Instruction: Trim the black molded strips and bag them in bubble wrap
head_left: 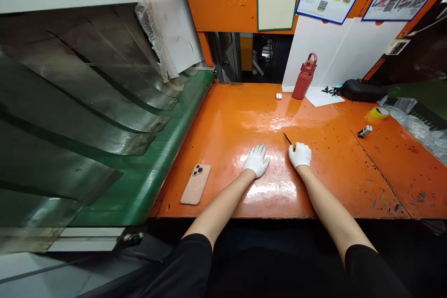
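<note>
Palm down on the orange tabletop (230,125), my left hand (256,161) wears a white glove and lies flat with its fingers stretched out. My right hand (300,155), gloved in white too, is closed round a thin yellow-orange pencil (288,139). The pencil's dark end points forward and left, away from me; its other end is hidden in the hand. To the left of my left hand, a pink phone (196,185) rests with its camera side up.
A green conveyor belt (174,135) runs along the left, under hanging clear strips (80,98). At the back stand a red bottle (305,77) and a small white case (278,96). Rightward are a black case (363,90), yellow tape roll (379,112), small stamp-like object (365,131) and bubble wrap (419,125).
</note>
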### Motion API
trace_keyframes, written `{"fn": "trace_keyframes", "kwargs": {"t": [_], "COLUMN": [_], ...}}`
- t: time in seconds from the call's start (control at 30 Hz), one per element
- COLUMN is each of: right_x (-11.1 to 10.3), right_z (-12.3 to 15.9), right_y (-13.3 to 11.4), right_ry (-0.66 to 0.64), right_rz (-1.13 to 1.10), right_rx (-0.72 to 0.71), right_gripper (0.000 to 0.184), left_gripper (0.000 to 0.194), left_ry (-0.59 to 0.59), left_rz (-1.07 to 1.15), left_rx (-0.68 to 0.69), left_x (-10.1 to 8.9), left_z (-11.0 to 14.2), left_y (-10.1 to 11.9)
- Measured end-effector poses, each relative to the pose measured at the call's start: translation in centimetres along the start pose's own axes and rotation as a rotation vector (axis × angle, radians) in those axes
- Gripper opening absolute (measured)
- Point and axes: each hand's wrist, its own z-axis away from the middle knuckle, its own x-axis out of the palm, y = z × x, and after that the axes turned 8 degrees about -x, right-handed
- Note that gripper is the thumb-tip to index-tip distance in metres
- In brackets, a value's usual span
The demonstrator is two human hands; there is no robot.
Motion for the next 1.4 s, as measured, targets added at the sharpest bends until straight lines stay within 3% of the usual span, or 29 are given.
{"fn": "trace_keyframes", "kwargs": {"t": [0.1,0.2,0.27,0.4,0.57,0.77,1.4], "right_x": [0.2,1.9,3.7,6.9,8.1,8.5,7.8], "right_z": [-0.5,-0.5,-1.1,-4.4,-9.2,-9.9,-9.7], "right_y": [0.3,-1.5,-3.7,-7.7,-8.9,-8.6,-8.9], "right_ry": [0.062,0.123,0.075,-0.101,-0.141,-0.138,-0.179], "right_rz": [0.064,0.074,0.011,-0.11,-0.146,-0.182,-0.234], "right_rx": [0.025,-0.127,-0.226,-0.292,-0.29,-0.275,-0.271], "right_gripper": [0.045,0.056,0.057,0.052,0.052,0.053,0.049], "left_gripper": [0.073,0.073,0.073,0.066,0.063,0.062,0.053], "left_ry": [0.022,0.058,0.082,0.157,0.213,0.238,0.155], "left_rz": [-0.012,-0.017,-0.02,-0.035,-0.018,-0.016,0.017], "left_rx": [-0.01,-0.053,-0.093,-0.219,-0.388,-0.386,-0.355], "left_x": [0.2,0.3,0.3,-0.1,-0.6,-0.5,-1.8], "left_z": [-1.2,-3.5,-5.7,-11.1,-15.7,-16.3,-16.3], "left_y": [-0.3,-0.4,-0.4,-0.3,-0.7,-1.1,-0.7]}}
